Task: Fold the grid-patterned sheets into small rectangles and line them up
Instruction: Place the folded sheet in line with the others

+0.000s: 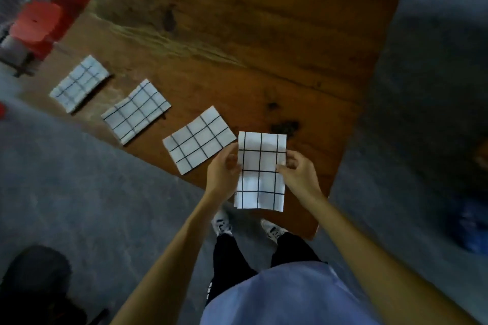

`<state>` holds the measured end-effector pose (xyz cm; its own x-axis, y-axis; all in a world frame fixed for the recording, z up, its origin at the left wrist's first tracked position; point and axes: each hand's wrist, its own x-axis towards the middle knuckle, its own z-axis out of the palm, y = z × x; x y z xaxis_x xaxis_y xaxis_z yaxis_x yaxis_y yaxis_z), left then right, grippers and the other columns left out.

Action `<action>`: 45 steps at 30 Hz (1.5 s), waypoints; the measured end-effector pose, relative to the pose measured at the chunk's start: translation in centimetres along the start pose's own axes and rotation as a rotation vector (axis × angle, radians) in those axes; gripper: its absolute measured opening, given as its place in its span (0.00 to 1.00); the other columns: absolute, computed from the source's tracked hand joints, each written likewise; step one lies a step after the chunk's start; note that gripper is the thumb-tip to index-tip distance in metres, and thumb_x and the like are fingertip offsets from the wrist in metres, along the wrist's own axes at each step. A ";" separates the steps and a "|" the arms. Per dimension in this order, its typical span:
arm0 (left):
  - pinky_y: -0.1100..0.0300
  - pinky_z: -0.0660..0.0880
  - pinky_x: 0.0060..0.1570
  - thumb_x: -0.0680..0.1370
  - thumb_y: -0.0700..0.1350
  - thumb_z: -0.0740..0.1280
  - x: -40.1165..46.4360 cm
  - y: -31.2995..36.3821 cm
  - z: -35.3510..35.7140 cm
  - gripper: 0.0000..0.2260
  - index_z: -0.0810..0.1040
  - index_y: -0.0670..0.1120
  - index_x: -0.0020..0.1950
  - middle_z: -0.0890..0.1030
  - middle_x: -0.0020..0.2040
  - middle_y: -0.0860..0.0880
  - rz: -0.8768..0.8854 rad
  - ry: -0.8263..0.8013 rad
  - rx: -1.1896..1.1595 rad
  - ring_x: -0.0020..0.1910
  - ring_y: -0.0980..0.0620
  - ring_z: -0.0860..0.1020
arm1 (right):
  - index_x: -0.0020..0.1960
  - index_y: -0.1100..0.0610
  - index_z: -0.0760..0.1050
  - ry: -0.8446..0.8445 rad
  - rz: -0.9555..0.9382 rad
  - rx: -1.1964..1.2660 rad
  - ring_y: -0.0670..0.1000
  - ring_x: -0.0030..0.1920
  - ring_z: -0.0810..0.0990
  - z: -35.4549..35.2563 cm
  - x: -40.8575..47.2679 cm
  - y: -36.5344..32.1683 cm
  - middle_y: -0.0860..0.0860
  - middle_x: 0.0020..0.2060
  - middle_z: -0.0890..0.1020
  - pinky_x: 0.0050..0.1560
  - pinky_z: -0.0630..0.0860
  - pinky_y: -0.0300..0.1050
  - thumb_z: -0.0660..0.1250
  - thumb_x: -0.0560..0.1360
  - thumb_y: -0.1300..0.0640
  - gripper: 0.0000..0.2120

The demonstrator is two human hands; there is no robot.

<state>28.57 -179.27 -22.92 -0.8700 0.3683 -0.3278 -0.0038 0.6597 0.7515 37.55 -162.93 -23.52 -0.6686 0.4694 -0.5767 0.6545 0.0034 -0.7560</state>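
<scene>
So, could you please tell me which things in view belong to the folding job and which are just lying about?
Part of the job:
- held sheet, gripped by left hand and right hand
- three folded sheets in a row
- wooden table

Just lying about:
- red object, blurred
- dark object on the floor
- blue object, blurred

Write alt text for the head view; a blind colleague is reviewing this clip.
Both hands, left hand and right hand, hold a folded grid-patterned sheet by its side edges above a wooden table. Three folded rectangles lie in a diagonal row to the left.
</scene>
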 end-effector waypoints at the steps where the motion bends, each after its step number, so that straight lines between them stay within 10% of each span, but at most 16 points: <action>1: 0.63 0.77 0.53 0.78 0.38 0.64 0.8 -0.6 0.1 0.17 0.74 0.51 0.65 0.79 0.55 0.57 -0.001 -0.030 -0.001 0.52 0.62 0.77 | 0.69 0.52 0.69 0.060 0.024 -0.022 0.46 0.55 0.78 0.3 0.0 0.0 0.48 0.58 0.79 0.57 0.77 0.46 0.68 0.76 0.56 0.22; 6: 0.60 0.74 0.56 0.77 0.38 0.66 3.6 -2.0 -0.1 0.18 0.73 0.49 0.66 0.79 0.58 0.53 0.052 -0.147 -0.016 0.56 0.57 0.77 | 0.71 0.52 0.69 0.303 0.117 -0.037 0.42 0.53 0.74 2.7 -0.4 0.6 0.47 0.64 0.75 0.41 0.66 0.28 0.66 0.77 0.57 0.22; 12: 0.62 0.69 0.62 0.77 0.37 0.65 4.6 -2.0 -0.7 0.19 0.73 0.45 0.68 0.78 0.63 0.49 0.182 -0.187 0.069 0.63 0.53 0.75 | 0.69 0.52 0.71 0.410 0.139 -0.143 0.45 0.50 0.78 6.1 -1.6 1.2 0.48 0.60 0.78 0.53 0.77 0.42 0.66 0.77 0.60 0.21; 23: 0.65 0.66 0.60 0.78 0.39 0.64 4.4 -0.9 -2.2 0.19 0.72 0.46 0.69 0.76 0.64 0.50 0.179 -0.196 0.214 0.63 0.54 0.73 | 0.66 0.53 0.73 0.511 0.056 -0.179 0.45 0.47 0.76 7.0 -2.9 0.6 0.50 0.59 0.76 0.45 0.73 0.35 0.66 0.76 0.63 0.19; 33: 0.52 0.69 0.59 0.77 0.43 0.66 8.5 -6.2 -12.4 0.20 0.70 0.44 0.69 0.74 0.65 0.43 0.186 -0.023 0.547 0.63 0.44 0.71 | 0.70 0.50 0.67 0.187 -0.009 -0.073 0.41 0.47 0.76 17.0 -2.0 -5.6 0.46 0.63 0.75 0.42 0.73 0.32 0.65 0.79 0.55 0.21; 42: 0.55 0.72 0.52 0.78 0.42 0.63 11.5 -8.0 -13.2 0.14 0.71 0.46 0.63 0.75 0.59 0.44 0.307 -0.161 0.531 0.55 0.48 0.74 | 0.74 0.50 0.63 0.316 0.029 -0.206 0.40 0.43 0.74 20.8 1.2 -7.9 0.49 0.69 0.67 0.39 0.72 0.31 0.66 0.78 0.56 0.27; 45: 0.60 0.72 0.46 0.78 0.44 0.63 11.8 -8.4 -14.0 0.15 0.70 0.47 0.65 0.75 0.60 0.46 0.301 -0.213 0.473 0.53 0.50 0.76 | 0.74 0.51 0.62 0.363 0.045 -0.250 0.45 0.58 0.74 21.2 1.9 -8.7 0.50 0.71 0.66 0.51 0.72 0.36 0.66 0.78 0.55 0.27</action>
<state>11.46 -189.64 -25.10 -0.6808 0.6752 -0.2839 0.4902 0.7080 0.5083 23.12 -180.82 -24.60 -0.4998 0.7533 -0.4274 0.7752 0.1689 -0.6088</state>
